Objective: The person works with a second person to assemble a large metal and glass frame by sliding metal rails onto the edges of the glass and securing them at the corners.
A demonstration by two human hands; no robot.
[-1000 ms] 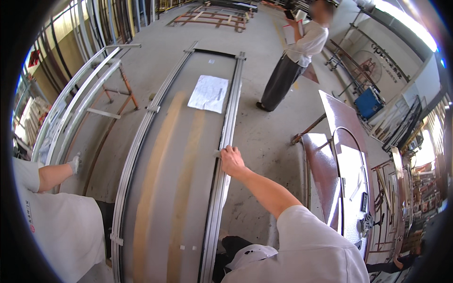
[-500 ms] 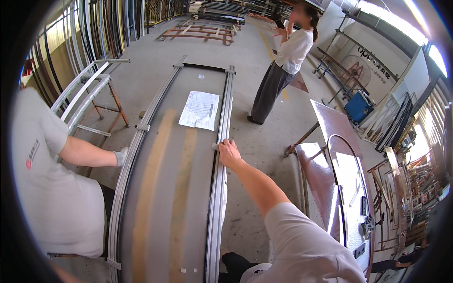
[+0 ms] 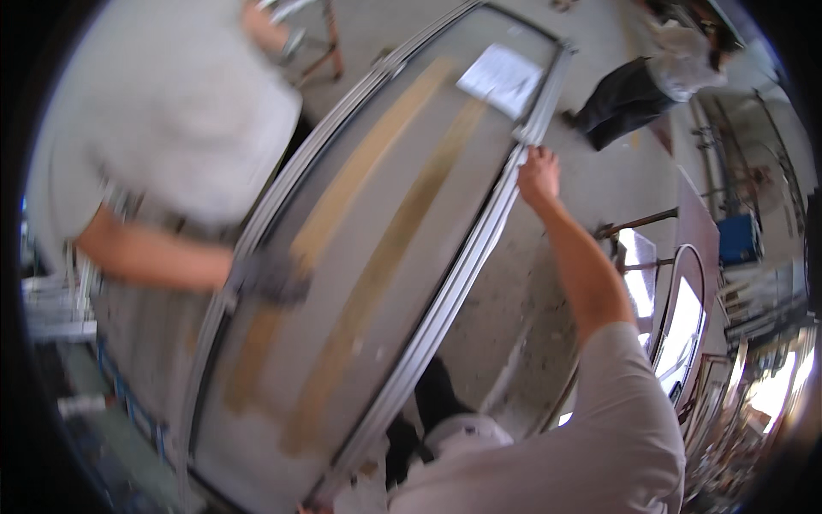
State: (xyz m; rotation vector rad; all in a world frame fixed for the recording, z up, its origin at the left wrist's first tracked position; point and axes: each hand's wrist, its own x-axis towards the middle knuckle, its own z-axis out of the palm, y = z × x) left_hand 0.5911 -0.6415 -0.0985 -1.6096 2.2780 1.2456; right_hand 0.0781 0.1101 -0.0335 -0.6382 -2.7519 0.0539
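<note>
The framed panel lies slantwise across the middle of the view, its far end toward one o'clock and its near end toward seven. The right hand is at two o'clock, on the panel's right rail, just beside a small clip. Its fingers bend over the rail and look close together, but blur hides the tips, so I cannot tell whether they pinch the rail or only rest there. The left hand does not show clearly, and I cannot tell how its fingers are set.

The main change is at nine o'clock: the co-worker now fills more of the view, and a dark grey glove reaches across the left rail and over the panel's face. The co-worker's other glove, at eleven o'clock, is now apart from the frame. The view has also swung round, so the panel looks more tilted than half a second ago.

For the work, I judge that the panel now has attention from both long sides, with the right hand keeping its place. The paper sheet stays at one o'clock, above two tan strips.
</note>
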